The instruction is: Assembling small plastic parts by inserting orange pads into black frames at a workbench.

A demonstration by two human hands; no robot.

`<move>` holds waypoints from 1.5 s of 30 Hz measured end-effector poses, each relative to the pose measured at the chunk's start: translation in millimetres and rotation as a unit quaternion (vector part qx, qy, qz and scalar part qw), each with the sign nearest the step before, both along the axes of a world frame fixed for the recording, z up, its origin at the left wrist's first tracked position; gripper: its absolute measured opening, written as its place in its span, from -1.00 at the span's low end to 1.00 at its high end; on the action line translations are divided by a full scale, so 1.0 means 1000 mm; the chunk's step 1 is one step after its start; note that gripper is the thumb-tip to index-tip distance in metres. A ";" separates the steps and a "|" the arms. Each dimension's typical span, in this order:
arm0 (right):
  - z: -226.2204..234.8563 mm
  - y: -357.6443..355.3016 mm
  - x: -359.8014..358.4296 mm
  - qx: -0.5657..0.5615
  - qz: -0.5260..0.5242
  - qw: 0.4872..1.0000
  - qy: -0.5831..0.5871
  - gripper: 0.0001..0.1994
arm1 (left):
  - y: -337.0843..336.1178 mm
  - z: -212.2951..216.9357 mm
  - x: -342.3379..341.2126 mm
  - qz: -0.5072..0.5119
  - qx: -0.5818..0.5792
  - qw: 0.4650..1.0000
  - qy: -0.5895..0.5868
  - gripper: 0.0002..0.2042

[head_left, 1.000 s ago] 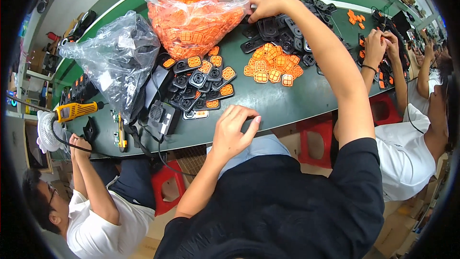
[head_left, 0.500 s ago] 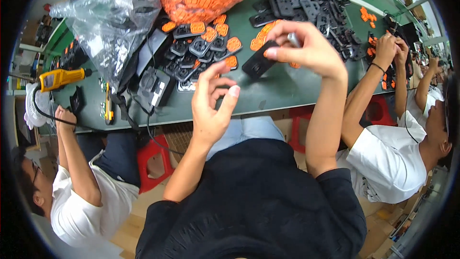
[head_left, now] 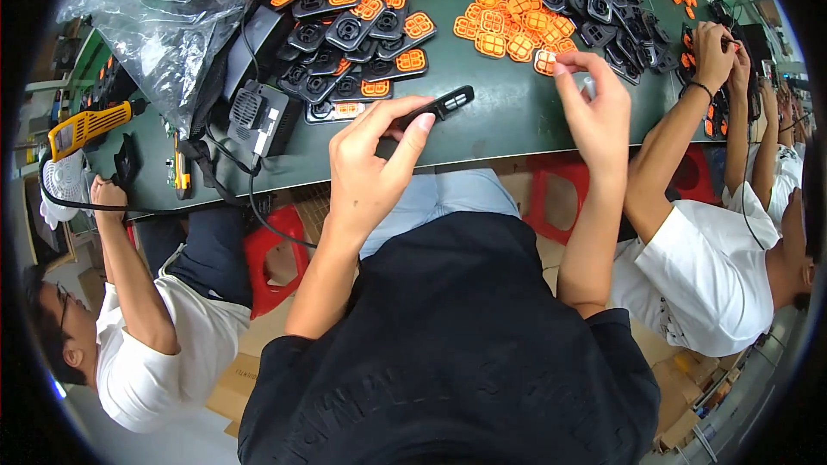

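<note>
Oblong black piece [head_left: 443, 108], centre of frame: slotted far end, tilted, right end higher, clear of counter [head_left: 491, 125], gripped by left fingers [head_left: 392, 113]. Orange four-lobed pads [head_left: 515, 21] heaped loose, upper right of centre; nearest pad [head_left: 544, 62] just beside right fingers [head_left: 569, 93], contact unclear.

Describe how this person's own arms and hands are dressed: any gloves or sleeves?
The left hand and right hand are bare, with no gloves, and no watch or band shows on either wrist. The forearms are uncovered too. Short, plain black sleeves belong to a black shirt.
</note>
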State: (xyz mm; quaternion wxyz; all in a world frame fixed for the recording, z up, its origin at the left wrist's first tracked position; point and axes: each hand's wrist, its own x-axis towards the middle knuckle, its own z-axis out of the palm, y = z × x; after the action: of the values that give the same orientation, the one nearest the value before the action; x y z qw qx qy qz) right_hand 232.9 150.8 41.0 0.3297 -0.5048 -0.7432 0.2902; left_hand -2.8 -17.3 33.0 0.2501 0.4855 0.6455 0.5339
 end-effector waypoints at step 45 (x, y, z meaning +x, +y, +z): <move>0.011 -0.039 -0.007 -0.006 0.143 0.981 -0.133 -0.76 | 0.005 -0.015 0.008 -0.047 0.043 0.944 0.324 -0.73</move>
State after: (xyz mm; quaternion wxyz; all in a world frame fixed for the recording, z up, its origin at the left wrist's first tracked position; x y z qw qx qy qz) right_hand 225.4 111.5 52.3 0.1798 -0.4290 -0.8434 0.2688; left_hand 4.9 -12.5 17.6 0.0311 0.6721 0.6448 0.3627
